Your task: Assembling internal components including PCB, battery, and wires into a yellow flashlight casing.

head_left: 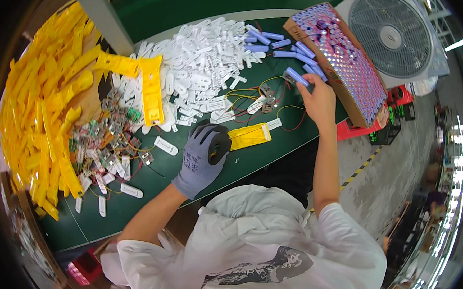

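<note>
My left hand (203,152), in a grey knit glove with a dark palm, is closed on the end of a yellow plastic shell (252,135) lying flat near the table's front edge. A white tab piece (274,124) rests at the shell's right end, and a thin red wire loops away from it. My bare right hand (320,101) pinches a lilac battery cell (297,76) between thumb and fingers, with a small metal part at the cell's far end. Between the hands lie small circuit boards (267,101) with yellow and red wires.
Yellow shells (40,129) heap at the left beside wired boards (107,144). White plastic pieces (200,61) pile up behind. Loose lilac cells (283,44) lie near a cardboard box (353,102) packed with cells. A grey fan (391,36) stands at the far right.
</note>
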Motion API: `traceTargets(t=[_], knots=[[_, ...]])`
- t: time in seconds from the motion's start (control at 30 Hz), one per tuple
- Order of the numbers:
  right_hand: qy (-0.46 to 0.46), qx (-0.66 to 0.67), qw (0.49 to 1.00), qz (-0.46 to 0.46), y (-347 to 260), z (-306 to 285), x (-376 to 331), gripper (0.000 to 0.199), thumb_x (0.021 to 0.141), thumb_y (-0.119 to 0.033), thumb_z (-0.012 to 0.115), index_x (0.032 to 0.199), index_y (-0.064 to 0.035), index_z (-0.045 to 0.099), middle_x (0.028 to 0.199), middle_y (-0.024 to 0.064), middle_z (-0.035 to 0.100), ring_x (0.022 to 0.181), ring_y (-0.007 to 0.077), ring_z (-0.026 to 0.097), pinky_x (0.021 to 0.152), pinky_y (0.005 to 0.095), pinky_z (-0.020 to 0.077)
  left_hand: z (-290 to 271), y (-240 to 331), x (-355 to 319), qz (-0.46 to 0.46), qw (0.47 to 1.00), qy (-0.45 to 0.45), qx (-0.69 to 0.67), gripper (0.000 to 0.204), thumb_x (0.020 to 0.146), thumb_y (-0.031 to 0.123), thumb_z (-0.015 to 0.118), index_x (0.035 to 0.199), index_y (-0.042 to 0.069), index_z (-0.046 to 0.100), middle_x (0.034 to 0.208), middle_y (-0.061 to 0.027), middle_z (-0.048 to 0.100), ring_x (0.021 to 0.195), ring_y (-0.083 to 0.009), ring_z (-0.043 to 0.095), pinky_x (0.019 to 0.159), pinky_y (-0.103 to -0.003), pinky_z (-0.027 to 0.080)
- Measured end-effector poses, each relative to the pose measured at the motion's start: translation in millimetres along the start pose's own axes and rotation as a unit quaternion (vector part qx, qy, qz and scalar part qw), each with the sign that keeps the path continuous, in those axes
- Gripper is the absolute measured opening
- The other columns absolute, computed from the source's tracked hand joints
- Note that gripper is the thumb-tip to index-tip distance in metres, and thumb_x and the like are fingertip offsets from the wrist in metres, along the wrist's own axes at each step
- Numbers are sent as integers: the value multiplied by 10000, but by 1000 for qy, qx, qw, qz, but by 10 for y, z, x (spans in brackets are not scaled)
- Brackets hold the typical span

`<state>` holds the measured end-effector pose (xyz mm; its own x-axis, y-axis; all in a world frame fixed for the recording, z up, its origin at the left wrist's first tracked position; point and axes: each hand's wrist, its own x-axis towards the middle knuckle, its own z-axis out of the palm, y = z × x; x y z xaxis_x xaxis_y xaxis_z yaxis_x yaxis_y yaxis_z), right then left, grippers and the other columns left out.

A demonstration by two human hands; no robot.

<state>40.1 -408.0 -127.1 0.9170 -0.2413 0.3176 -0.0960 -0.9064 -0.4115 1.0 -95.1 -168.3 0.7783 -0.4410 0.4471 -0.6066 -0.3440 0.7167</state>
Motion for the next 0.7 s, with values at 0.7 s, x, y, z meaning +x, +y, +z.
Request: traceTargets(t=[0.7], knots=[[-214, 263, 916, -215, -697, 161, -761, 231, 778, -115, 741, 1006, -100, 707, 919, 18, 674, 703, 166, 643, 603, 271, 511, -76, 98, 32, -14, 997, -41, 62, 289, 666, -8, 715, 916, 95, 612, 1034, -81, 632, 993, -296, 586, 984, -475, 399]])
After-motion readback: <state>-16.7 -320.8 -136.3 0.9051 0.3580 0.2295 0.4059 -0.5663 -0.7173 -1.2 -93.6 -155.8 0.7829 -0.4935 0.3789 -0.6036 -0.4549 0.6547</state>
